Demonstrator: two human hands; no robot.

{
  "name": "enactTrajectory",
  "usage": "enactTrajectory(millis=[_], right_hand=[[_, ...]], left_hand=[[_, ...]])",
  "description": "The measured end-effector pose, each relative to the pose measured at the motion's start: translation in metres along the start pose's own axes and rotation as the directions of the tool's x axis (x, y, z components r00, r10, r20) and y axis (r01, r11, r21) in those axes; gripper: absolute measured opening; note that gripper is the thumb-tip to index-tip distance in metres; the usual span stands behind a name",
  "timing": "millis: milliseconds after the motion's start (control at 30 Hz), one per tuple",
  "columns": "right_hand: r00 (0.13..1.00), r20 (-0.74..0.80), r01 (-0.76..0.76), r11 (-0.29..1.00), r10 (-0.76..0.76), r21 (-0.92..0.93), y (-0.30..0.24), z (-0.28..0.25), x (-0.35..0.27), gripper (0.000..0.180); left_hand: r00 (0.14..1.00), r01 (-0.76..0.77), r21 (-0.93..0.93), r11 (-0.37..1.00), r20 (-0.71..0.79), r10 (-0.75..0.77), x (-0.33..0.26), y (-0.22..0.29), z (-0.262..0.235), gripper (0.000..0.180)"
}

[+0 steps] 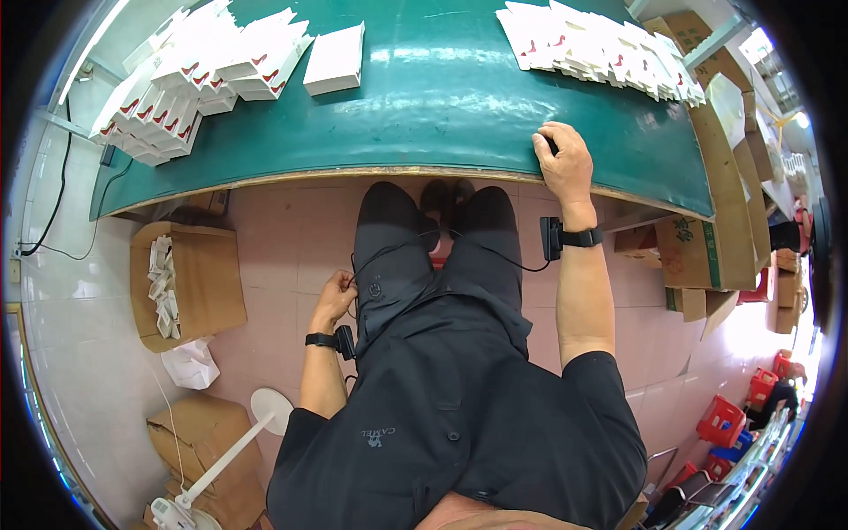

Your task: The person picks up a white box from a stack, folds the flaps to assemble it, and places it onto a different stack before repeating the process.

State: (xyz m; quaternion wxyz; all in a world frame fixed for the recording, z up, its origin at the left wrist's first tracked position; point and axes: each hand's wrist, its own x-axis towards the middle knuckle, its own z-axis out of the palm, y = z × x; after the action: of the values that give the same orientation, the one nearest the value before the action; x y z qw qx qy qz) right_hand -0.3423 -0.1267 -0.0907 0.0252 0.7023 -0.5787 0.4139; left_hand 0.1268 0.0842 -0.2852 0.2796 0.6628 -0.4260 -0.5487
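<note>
My right hand (565, 163) rests at the front edge of the green-topped table (424, 115), its fingers curled inward. A dark spot shows between thumb and forefinger; whether it is an object or shadow is unclear. Down beside my left thigh, my left hand (336, 296) has its fingers bent together at a thin black cable (353, 269). What they grip, if anything, cannot be made out. White boxes with red marks (177, 102) are piled at the table's left. Next to them lies a separate white box (336, 62). Overlapping flat white cartons (609, 53) spread across the far right.
On the floor at left stands an open cardboard box (208, 283) with small white pieces inside. Below it are a white bag (190, 364), brown cardboard (208, 433) and a white stand fan (221, 464). Large cartons (698, 252) flank the table's right end; red stools (723, 420) stand beyond.
</note>
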Motion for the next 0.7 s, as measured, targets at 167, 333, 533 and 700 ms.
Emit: enactTrajectory(millis=[167, 333, 533, 700], right_hand=[[1.0, -0.005, -0.003, 1.0, 0.003, -0.001, -0.001, -0.003, 0.003, 0.014], [0.999, 0.002, -0.034, 0.999, 0.034, 0.024, -0.003, -0.005, -0.007, 0.015], [1.0, -0.019, 0.0, 1.0, 0.0, 0.02, -0.001, -0.003, -0.001, 0.016], [1.0, -0.025, -0.002, 0.999, 0.003, 0.041, 0.002, -0.004, -0.001, 0.015]], left_hand=[[1.0, 0.01, -0.034, 0.999, 0.0, -0.01, 0.006, -0.001, 0.001, 0.017], [1.0, 0.006, 0.025, 1.0, 0.029, -0.007, 0.006, -0.007, 0.0, 0.017], [0.999, 0.012, -0.023, 1.0, 0.044, -0.011, 0.022, -0.012, -0.003, 0.019], [0.998, 0.049, 0.026, 0.998, 0.039, -0.05, 0.014, 0.001, 0.001, 0.02]])
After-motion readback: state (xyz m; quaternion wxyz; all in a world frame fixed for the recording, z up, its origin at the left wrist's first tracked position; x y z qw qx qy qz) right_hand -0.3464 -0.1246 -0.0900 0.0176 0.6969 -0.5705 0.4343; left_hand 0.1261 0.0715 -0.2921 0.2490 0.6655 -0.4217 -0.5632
